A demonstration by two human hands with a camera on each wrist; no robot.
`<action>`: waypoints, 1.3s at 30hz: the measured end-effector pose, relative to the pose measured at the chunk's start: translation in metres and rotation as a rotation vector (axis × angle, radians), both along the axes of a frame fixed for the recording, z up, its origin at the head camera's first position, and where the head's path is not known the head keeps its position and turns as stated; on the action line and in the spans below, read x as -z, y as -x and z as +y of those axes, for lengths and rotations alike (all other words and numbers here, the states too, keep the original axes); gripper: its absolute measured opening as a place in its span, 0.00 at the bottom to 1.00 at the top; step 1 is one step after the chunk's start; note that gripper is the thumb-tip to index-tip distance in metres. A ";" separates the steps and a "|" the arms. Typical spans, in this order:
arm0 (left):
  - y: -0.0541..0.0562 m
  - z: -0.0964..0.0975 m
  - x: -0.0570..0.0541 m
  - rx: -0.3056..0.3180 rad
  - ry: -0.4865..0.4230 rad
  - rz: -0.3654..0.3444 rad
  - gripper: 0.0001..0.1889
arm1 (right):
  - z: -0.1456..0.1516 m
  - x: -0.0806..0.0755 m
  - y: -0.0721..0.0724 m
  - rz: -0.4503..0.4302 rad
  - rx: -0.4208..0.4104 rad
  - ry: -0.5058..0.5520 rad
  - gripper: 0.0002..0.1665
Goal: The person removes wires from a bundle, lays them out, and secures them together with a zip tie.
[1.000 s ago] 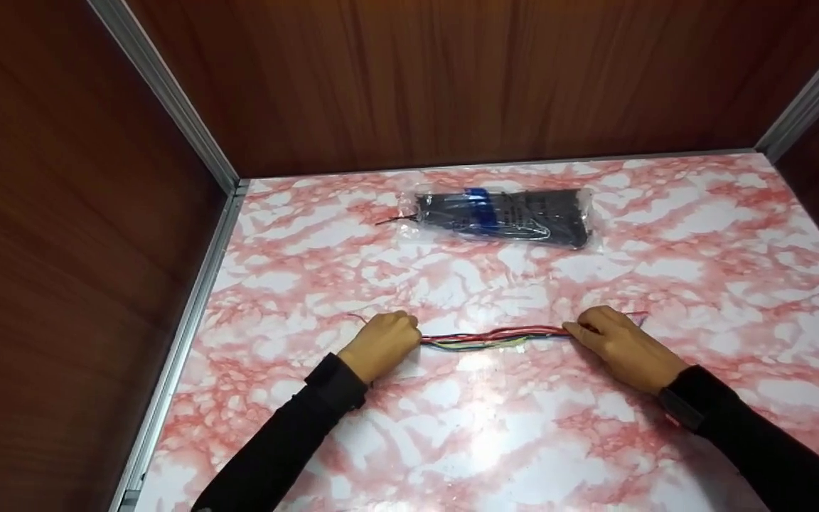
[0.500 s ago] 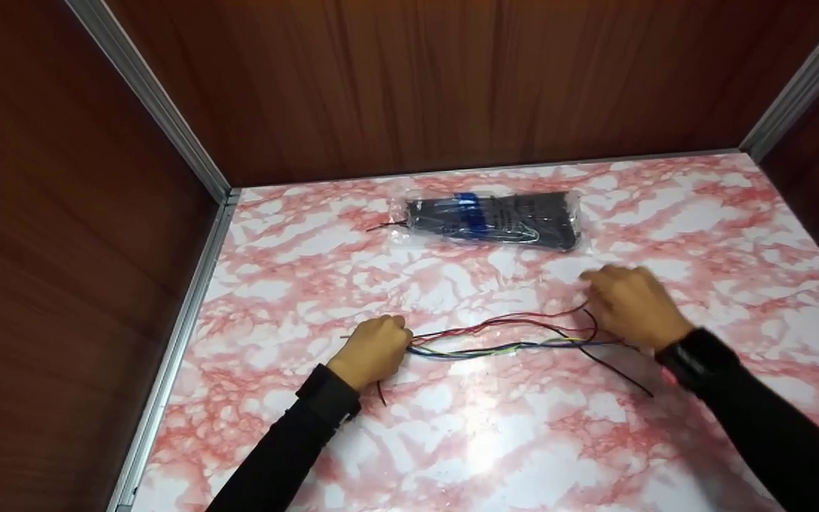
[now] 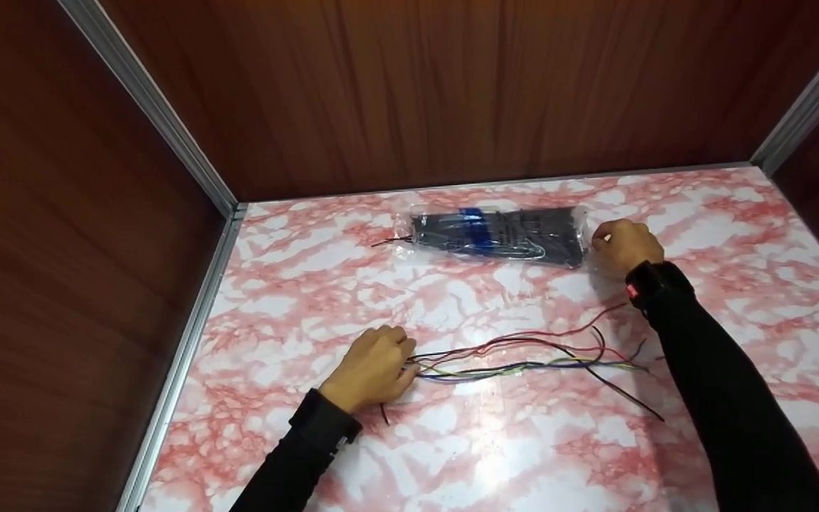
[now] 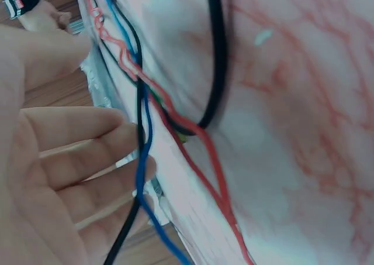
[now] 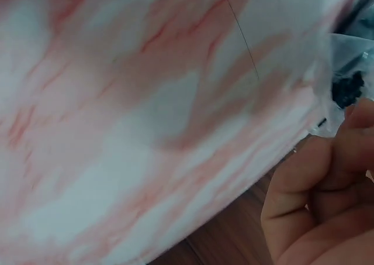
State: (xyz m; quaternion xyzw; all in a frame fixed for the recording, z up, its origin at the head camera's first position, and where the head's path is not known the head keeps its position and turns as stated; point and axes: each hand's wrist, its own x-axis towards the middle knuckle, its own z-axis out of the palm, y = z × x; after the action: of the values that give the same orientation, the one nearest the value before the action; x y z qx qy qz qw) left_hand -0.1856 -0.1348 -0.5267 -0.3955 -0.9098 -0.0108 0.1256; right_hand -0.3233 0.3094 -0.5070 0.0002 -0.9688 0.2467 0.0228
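My left hand (image 3: pixel 369 366) rests at the left end of a loose bundle of electrical wires (image 3: pixel 466 371) in red, black, blue and yellow-green. In the left wrist view its fingers (image 4: pixel 87 154) are loosely extended, with a black and a blue wire (image 4: pixel 143 159) crossing the fingertips. To the right the wires fan apart on the table. My right hand (image 3: pixel 628 245) is at the right end of a clear plastic bag of black cable ties (image 3: pixel 530 235) with a blue band. Thumb and forefinger pinch the bag's edge; the right wrist view shows the clear plastic (image 5: pixel 345 48) right at the fingertips.
The red-and-white marbled table (image 3: pixel 296 284) is bounded by a brown wood-look panel (image 3: pixel 452 92) at the back and others at the sides. A metal rail (image 3: pixel 175 355) runs along the left edge. Thin black ends stick out of the bag's left side.
My right hand has let go of the wires' right end and moved up to the bag. The wires, earlier held together, have spread out. My left hand has loosened its grip on them.
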 end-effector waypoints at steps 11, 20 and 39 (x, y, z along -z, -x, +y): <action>0.011 -0.001 -0.004 -0.075 -0.073 0.072 0.06 | -0.002 0.014 0.013 -0.144 -0.027 -0.020 0.14; 0.010 -0.004 0.001 -0.098 -0.101 0.057 0.05 | 0.016 0.003 -0.016 0.011 -0.047 -0.037 0.10; 0.006 0.002 -0.003 -0.112 -0.142 -0.039 0.05 | 0.009 0.020 -0.026 0.137 -0.154 -0.169 0.04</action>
State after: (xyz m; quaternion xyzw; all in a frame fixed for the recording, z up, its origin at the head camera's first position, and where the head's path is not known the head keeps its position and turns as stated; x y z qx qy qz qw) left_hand -0.1914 -0.1331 -0.5235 -0.3338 -0.9297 -0.0759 0.1361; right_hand -0.2971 0.3180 -0.5272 0.0932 -0.9795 0.1645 0.0700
